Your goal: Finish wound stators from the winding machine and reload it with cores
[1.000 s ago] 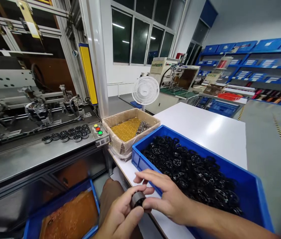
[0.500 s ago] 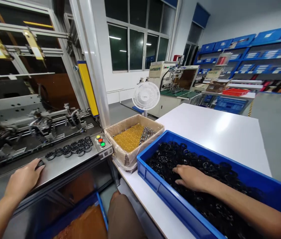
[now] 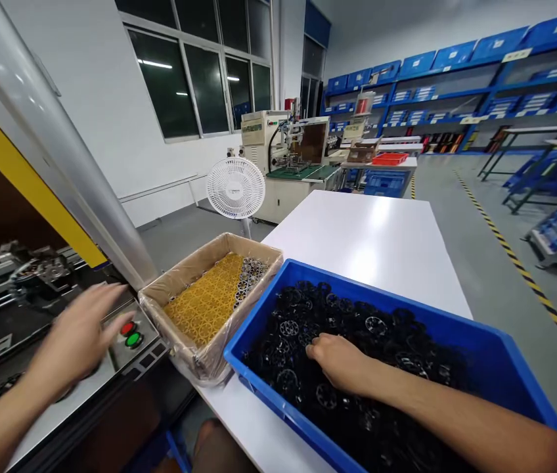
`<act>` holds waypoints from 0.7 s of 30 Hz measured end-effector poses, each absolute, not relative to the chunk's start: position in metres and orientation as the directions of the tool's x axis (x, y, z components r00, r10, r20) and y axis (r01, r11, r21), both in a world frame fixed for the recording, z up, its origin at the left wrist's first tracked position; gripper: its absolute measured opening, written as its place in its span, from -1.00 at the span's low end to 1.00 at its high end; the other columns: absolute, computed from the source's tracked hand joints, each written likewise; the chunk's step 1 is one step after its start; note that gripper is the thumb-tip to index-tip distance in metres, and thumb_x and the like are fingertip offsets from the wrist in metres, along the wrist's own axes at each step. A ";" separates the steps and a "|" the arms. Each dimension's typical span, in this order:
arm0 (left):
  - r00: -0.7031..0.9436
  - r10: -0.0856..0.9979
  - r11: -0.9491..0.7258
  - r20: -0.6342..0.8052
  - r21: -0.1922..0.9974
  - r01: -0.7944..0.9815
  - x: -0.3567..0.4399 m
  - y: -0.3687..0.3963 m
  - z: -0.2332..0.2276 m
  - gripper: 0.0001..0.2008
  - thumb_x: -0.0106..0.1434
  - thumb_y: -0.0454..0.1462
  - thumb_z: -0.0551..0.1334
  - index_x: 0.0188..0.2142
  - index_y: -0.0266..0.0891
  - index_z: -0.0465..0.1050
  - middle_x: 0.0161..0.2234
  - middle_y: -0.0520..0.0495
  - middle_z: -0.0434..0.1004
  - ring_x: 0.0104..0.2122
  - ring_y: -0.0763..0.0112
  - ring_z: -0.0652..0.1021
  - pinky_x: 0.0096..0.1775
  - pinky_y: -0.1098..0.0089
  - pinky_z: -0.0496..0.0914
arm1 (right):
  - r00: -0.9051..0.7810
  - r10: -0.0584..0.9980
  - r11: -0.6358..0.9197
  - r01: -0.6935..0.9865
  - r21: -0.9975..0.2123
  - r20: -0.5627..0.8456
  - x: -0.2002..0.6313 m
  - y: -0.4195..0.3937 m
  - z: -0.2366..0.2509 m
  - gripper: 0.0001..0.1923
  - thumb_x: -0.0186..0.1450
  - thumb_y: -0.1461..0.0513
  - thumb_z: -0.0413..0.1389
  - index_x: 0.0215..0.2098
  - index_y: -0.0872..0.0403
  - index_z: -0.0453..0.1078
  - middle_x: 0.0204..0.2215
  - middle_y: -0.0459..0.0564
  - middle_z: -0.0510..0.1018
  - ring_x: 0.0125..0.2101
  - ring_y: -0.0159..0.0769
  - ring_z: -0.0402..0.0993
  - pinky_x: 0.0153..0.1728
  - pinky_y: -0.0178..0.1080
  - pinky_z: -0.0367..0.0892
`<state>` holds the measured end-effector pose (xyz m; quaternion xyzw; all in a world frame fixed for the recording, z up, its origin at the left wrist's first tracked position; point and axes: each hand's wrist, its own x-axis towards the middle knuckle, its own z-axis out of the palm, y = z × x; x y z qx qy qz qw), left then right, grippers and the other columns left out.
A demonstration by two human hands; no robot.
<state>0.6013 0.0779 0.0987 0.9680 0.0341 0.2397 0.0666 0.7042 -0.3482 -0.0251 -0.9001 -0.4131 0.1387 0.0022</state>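
Observation:
My right hand point(image 3: 340, 361) is down among many small black round parts with spoked openings point(image 3: 328, 395) in a long blue plastic bin point(image 3: 381, 289). Its fingers are curled together, and whatever they hold is hidden among the parts. Blurred by motion, my left hand point(image 3: 79, 335) is raised over the machine's front ledge, its fingers stretched out and thumb apart, with nothing visible in it. Close by its thumb is a control box point(image 3: 143, 348) with a red button point(image 3: 127, 327) and a green button point(image 3: 133, 339).
Between machine and bin stands a plastic-lined carton point(image 3: 192, 358) holding yellow patterned sheets point(image 3: 209, 299) and grey ring parts. A white table point(image 3: 357, 230) carries the bin. Behind are a white fan point(image 3: 236, 187) and another machine point(image 3: 259, 138). A metal post point(image 3: 71, 157) rises at left.
My view has turned right. The left hand has lifted from the ledge near the row of parts and moved toward the buttons. My right hand stays in the bin, fingers now more curled.

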 end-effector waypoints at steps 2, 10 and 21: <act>0.958 -0.094 -0.984 0.270 0.122 -0.131 0.666 0.045 0.074 -0.66 0.29 -0.11 0.25 -0.02 -0.23 0.47 0.06 -0.16 0.52 0.08 0.15 0.48 0.14 -0.02 0.30 | 0.623 0.747 -0.658 0.743 -0.123 -0.232 0.704 -0.350 -0.019 -0.62 0.16 0.47 0.04 -0.08 0.26 0.49 -0.16 0.27 0.60 -0.11 -0.05 0.54 -0.02 -0.14 0.39; 0.947 -0.283 -0.957 -0.155 0.119 -0.266 0.789 -0.036 0.016 -0.73 0.33 -0.18 0.23 -0.03 -0.24 0.45 -0.02 -0.14 0.52 -0.09 0.23 0.55 -0.06 0.08 0.46 | 0.671 0.707 -0.701 0.708 -0.088 -0.224 0.709 -0.356 -0.009 -0.55 0.14 0.53 -0.05 -0.08 0.28 0.50 -0.07 0.30 0.56 -0.02 -0.06 0.50 0.08 -0.16 0.34; 0.988 -0.126 -0.974 -0.088 0.198 -0.107 0.766 -0.028 0.040 -0.75 0.30 -0.18 0.26 -0.08 -0.26 0.46 -0.09 -0.11 0.54 -0.16 0.27 0.57 -0.13 0.13 0.49 | 0.611 0.754 -0.644 0.761 -0.084 -0.243 0.709 -0.357 -0.024 -0.67 0.13 0.46 0.06 -0.17 0.28 0.53 -0.13 0.32 0.56 -0.05 -0.01 0.50 0.06 -0.13 0.36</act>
